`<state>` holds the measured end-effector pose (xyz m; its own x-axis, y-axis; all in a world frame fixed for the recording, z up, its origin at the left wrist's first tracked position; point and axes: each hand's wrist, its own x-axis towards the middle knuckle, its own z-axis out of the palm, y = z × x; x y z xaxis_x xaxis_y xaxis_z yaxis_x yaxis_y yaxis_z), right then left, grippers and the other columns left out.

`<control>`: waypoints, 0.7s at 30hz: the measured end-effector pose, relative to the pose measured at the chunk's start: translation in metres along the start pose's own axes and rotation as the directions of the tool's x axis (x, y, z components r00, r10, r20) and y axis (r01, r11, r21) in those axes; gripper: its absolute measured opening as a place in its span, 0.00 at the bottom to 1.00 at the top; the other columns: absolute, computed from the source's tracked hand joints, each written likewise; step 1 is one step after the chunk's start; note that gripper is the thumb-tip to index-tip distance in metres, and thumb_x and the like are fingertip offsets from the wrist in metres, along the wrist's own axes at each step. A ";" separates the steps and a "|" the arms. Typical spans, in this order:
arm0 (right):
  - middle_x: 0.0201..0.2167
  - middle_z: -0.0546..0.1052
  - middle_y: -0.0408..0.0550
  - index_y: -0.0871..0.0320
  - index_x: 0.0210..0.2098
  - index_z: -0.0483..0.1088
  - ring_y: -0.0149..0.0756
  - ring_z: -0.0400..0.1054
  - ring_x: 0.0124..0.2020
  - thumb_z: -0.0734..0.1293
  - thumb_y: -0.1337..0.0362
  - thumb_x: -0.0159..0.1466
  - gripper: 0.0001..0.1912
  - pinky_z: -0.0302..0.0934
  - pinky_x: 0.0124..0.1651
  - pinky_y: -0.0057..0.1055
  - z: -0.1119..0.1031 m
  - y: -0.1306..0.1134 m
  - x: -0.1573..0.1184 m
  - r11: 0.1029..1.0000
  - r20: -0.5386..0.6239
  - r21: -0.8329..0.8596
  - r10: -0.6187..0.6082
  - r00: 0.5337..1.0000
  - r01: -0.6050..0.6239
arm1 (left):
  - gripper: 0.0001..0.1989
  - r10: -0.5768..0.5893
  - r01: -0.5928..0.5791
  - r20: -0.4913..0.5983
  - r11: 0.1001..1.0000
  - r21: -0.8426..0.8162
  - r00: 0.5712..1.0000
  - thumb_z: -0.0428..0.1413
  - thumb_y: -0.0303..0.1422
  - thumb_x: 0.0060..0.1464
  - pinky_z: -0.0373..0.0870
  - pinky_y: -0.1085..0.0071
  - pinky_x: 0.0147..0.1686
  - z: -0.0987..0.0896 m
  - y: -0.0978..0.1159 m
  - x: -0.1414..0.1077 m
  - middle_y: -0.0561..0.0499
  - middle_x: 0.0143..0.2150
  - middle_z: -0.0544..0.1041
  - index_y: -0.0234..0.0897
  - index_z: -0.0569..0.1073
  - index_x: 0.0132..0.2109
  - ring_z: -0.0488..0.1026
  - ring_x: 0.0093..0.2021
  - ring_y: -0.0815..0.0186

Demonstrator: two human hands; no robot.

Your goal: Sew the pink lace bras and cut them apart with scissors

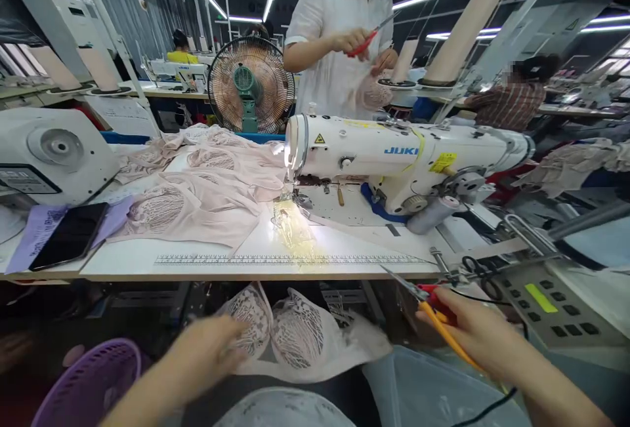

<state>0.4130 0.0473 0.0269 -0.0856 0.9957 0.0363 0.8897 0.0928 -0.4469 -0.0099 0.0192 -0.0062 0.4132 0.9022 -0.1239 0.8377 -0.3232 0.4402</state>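
A pale pink lace bra point(298, 335) lies below the table edge, over my lap, its two patterned cups facing up. My left hand point(209, 348) is at the bra's left cup, blurred by motion, with its fingers over the fabric edge. Whether those fingers pinch the cloth cannot be made out. In my right hand point(467, 322) is a pair of scissors point(406, 284) with red and orange handles. Their blades point up and left, just under the table's front edge, away from the bra. More pale lace fabric point(283, 407) shows at the bottom.
A white sewing machine point(354, 145) stands on the table point(128, 260), its lamp lit. Pink lace garments point(216, 184) are piled left of the needle, near a phone point(71, 233). A purple basket point(91, 381) and clear bin point(423, 381) flank me. Opposite, a person point(335, 33) holds red-handled scissors.
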 end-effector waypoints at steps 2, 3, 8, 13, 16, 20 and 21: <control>0.18 0.68 0.44 0.54 0.23 0.59 0.35 0.63 0.20 0.61 0.49 0.59 0.17 0.59 0.23 0.30 0.013 -0.028 0.022 0.997 0.094 0.032 -0.079 0.992 0.077 | 0.16 -0.057 0.062 -0.137 0.997 0.035 0.989 0.49 0.37 0.55 0.72 0.67 0.42 -0.054 -0.019 0.023 0.49 0.44 0.80 0.44 0.77 0.46 0.77 0.42 0.59; 0.20 0.69 0.44 0.54 0.24 0.59 0.36 0.64 0.22 0.60 0.50 0.60 0.16 0.59 0.26 0.30 0.022 -0.048 0.037 0.991 0.095 0.054 -0.129 0.987 0.125 | 0.16 -0.149 0.163 -0.215 0.985 0.051 0.965 0.49 0.40 0.55 0.71 0.68 0.43 -0.081 -0.031 0.038 0.50 0.44 0.80 0.44 0.77 0.46 0.76 0.43 0.60; 0.32 0.74 0.48 0.58 0.33 0.64 0.36 0.69 0.33 0.63 0.58 0.62 0.09 0.61 0.34 0.29 0.081 -0.164 0.132 0.980 0.152 0.084 -0.193 0.969 0.182 | 0.16 -0.427 0.521 -0.499 0.851 0.059 0.754 0.47 0.37 0.61 0.64 0.52 0.52 -0.184 -0.108 0.112 0.41 0.51 0.74 0.33 0.71 0.50 0.70 0.51 0.53; 0.44 0.73 0.60 0.66 0.43 0.66 0.43 0.68 0.45 0.63 0.61 0.64 0.13 0.61 0.44 0.37 0.125 -0.238 0.196 0.991 0.094 0.060 -0.127 0.987 0.122 | 0.17 -0.563 0.658 -0.528 0.753 -0.011 0.635 0.54 0.39 0.58 0.71 0.57 0.45 -0.209 -0.164 0.134 0.44 0.49 0.72 0.33 0.69 0.50 0.72 0.45 0.60; 0.42 0.73 0.52 0.63 0.44 0.67 0.38 0.69 0.41 0.62 0.57 0.66 0.15 0.63 0.44 0.39 0.132 -0.248 0.210 0.992 0.135 0.088 -0.103 0.986 0.092 | 0.15 -0.554 0.645 -0.540 0.764 -0.027 0.634 0.54 0.38 0.58 0.73 0.61 0.40 -0.208 -0.177 0.136 0.46 0.44 0.74 0.33 0.70 0.48 0.73 0.40 0.63; 0.37 0.73 0.48 0.62 0.40 0.68 0.35 0.68 0.37 0.65 0.59 0.63 0.11 0.63 0.41 0.35 0.121 -0.234 0.211 0.981 0.185 0.178 -0.115 0.976 0.082 | 0.14 -0.472 0.568 -0.596 0.822 -0.031 0.650 0.50 0.36 0.59 0.71 0.70 0.33 -0.208 -0.174 0.119 0.56 0.27 0.73 0.30 0.74 0.39 0.74 0.30 0.67; 0.35 0.73 0.47 0.62 0.38 0.68 0.35 0.68 0.35 0.66 0.62 0.61 0.09 0.63 0.39 0.33 0.117 -0.228 0.208 0.974 0.191 0.210 -0.124 0.974 0.083 | 0.17 -0.435 0.534 -0.620 0.845 -0.030 0.653 0.46 0.36 0.60 0.69 0.72 0.32 -0.208 -0.172 0.107 0.59 0.23 0.70 0.29 0.75 0.37 0.74 0.29 0.67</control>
<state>0.1404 0.2327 0.0320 -0.2790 0.9569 -0.0801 0.7658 0.1713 -0.6199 -0.1838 0.2305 0.0899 -0.3157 0.9068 0.2793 0.9179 0.2173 0.3320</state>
